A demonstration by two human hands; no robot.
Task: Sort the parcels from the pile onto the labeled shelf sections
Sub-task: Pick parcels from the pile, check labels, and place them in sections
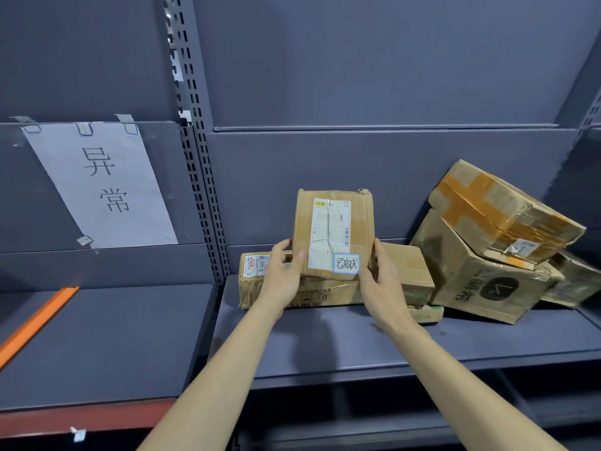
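Grey metal shelf [325,346] with a paper sign [100,187] taped at left. At centre, left hand [281,278] and right hand [380,281] grip a small cardboard parcel [333,232] upright by its sides, above a flat box [403,268]. Piled parcels [494,249] lean at right.

We hold a parcel [331,232] upright at centre, above a flat box [403,271] on the shelf [325,346]. Stacked boxes [487,255] lie at 3 o'clock; a paper sign [100,183] at 9 o'clock.
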